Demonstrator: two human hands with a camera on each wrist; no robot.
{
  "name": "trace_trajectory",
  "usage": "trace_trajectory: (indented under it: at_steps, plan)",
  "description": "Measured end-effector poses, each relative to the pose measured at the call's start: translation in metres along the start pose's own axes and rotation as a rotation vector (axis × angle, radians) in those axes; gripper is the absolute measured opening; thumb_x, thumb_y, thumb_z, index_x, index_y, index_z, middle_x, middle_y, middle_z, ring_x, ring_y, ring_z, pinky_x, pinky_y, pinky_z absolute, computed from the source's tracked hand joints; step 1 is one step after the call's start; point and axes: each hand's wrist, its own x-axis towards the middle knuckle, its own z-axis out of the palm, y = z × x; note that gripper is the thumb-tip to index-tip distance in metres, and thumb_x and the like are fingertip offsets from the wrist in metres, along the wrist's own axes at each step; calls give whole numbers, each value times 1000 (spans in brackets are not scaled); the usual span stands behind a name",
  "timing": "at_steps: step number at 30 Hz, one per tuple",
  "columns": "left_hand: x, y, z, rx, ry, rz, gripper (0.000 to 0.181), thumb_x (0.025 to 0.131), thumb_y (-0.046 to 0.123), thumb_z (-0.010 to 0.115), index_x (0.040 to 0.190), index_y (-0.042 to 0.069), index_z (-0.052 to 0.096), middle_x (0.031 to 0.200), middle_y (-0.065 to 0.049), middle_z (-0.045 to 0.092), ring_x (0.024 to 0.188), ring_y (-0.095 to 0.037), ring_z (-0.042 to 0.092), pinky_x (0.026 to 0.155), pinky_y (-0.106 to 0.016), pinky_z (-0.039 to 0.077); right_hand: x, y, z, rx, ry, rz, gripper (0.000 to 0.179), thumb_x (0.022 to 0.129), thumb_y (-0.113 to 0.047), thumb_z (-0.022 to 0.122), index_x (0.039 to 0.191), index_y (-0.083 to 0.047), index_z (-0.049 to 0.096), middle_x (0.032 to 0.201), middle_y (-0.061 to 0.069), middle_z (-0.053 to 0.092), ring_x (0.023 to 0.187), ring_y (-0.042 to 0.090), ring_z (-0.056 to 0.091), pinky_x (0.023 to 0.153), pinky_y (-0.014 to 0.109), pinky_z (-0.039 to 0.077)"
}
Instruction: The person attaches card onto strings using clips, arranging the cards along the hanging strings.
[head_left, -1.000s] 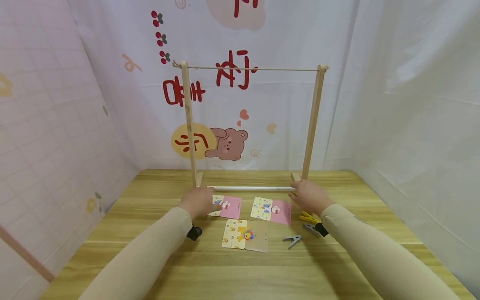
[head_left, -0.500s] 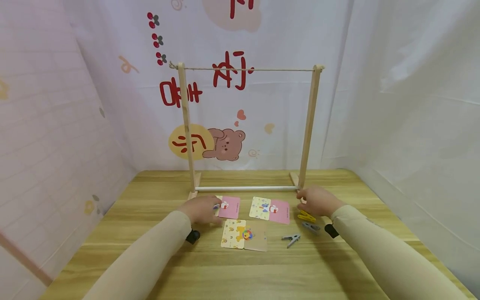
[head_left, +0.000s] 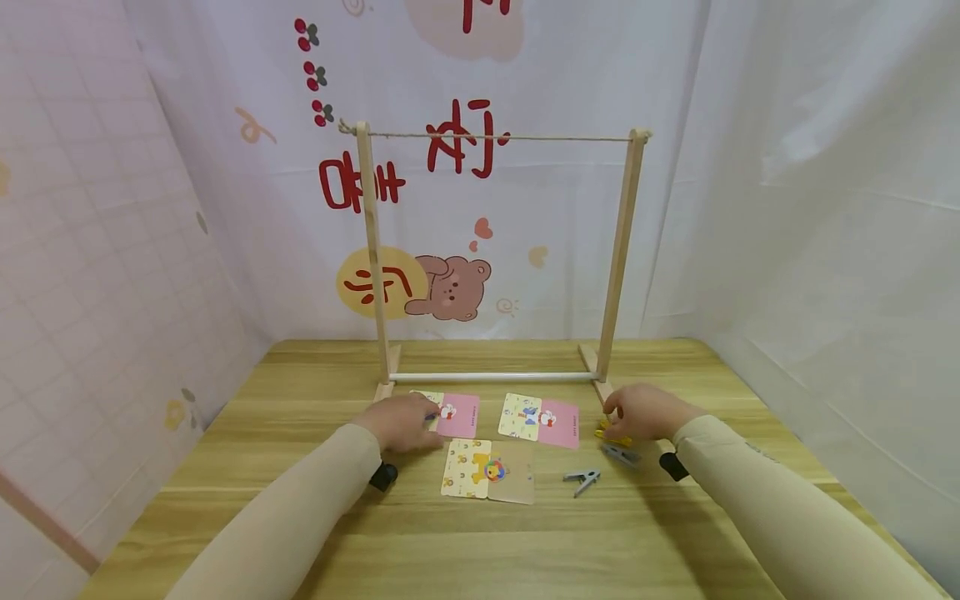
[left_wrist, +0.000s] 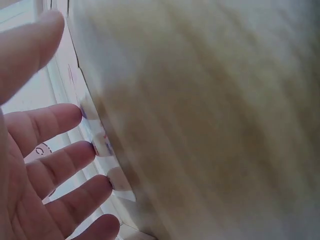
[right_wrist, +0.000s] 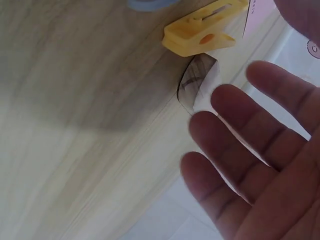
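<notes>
My left hand [head_left: 400, 423] is held over the left part of a cream-and-pink printed card [head_left: 462, 419]. Its fingers look extended, with the fingertips [left_wrist: 86, 150] at or very close to the card in the left wrist view; contact is hard to tell. Just above a yellow clothespin [right_wrist: 200, 31] hovers my right hand [head_left: 648, 412], its fingers loosely extended and nothing held. In the head view those fingers partly cover the clothespin. Two grey clothespins [head_left: 582, 479] lie nearer me. A second cream-and-pink card [head_left: 558, 423] and a cream-and-brown card [head_left: 512, 473] lie between the hands.
Behind the cards stands a wooden frame [head_left: 622, 250] with a string [head_left: 525, 137] tied across its top. A white rod [head_left: 495, 377] joins its feet low down. A printed white curtain [head_left: 570, 217] hangs behind the wooden table [head_left: 480, 550].
Both hands have left the frame's base. The left has come over the left card; the right has moved outward and down to the yellow clothespin. The frame shifted slightly in view.
</notes>
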Motion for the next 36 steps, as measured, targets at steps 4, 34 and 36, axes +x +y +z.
trace_trajectory:
  at_steps: [4, 34, 36]
  plan:
    - [1, 1, -1, 36, 29, 20, 51, 98, 53, 70, 133, 17, 70, 127, -3, 68, 109, -22, 65, 100, -46, 54, 0, 1, 3, -1, -15, -10, 38, 82, -32, 89, 110, -7, 77, 100, 4, 77, 88, 17, 69, 85, 44, 59]
    - [22, -7, -1, -100, 28, -133, 86, 80, 62, 84, 143, 10, 58, 147, -10, 60, 138, -34, 54, 114, -53, 46, 15, 3, 17, -51, 1, -57, 22, 89, -27, 83, 104, -11, 77, 99, 3, 76, 86, 15, 66, 85, 43, 58]
    - [21, -5, -2, -105, 30, -134, 87, 79, 62, 85, 143, 10, 59, 145, -11, 61, 137, -34, 55, 113, -53, 46, 16, 3, 18, -52, 4, -61, 22, 89, -26, 83, 104, -11, 77, 99, 2, 76, 86, 15, 65, 85, 43, 58]
